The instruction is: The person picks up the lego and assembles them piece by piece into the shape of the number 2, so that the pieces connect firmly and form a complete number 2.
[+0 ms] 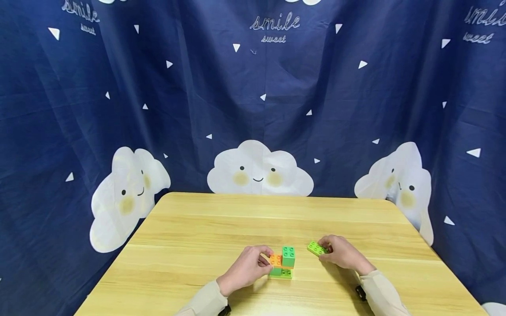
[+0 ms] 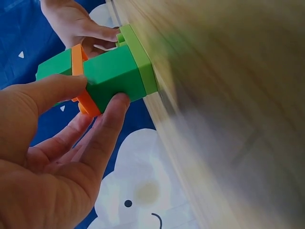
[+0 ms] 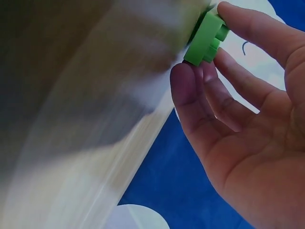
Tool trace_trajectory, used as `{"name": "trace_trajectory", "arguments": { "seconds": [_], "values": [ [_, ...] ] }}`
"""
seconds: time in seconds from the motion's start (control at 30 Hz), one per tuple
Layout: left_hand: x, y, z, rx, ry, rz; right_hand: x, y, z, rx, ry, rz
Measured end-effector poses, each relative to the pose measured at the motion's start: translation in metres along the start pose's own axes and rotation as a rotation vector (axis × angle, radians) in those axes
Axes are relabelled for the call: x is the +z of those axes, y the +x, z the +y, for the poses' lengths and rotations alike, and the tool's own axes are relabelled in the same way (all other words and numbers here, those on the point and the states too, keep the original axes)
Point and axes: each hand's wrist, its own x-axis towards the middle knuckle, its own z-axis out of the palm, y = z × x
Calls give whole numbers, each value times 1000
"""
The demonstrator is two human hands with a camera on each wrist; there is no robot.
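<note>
My left hand (image 1: 248,266) grips a small stack of toy building bricks from its left side. At the bottom of the stack lies a lime green flat brick (image 2: 139,62). Above it come a green brick (image 2: 116,81), an orange flat brick (image 1: 275,260) and, at the top right, another green brick (image 1: 288,257). The left thumb and fingers touch the orange piece and the lower green brick. To the right, apart from the stack, my right hand (image 1: 343,252) pinches a second lime green flat brick (image 1: 315,248), studs up, at or just above the table.
A light wooden table (image 1: 221,224) carries the bricks and extends around both hands. Behind it and at the sides hangs a dark blue curtain (image 1: 189,87) with white clouds and triangles. Each wrist wears a black device (image 1: 360,292) at the sleeve.
</note>
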Motion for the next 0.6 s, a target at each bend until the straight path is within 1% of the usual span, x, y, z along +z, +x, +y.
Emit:
{"name": "trace_trajectory", "arguments": {
  "seconds": [0.13,0.2,0.43,0.6],
  "values": [
    [1,0,-1,4,7,4,-2,0,0,-23,-4,13],
    [1,0,-1,11,5,8,-2,0,-1,-19,-5,18],
    [1,0,-1,30,-13,6,-6,-1,-6,-72,-17,37],
    [-1,0,-1,22,6,-13,-10,-3,-12,-101,-34,84]
  ]
}}
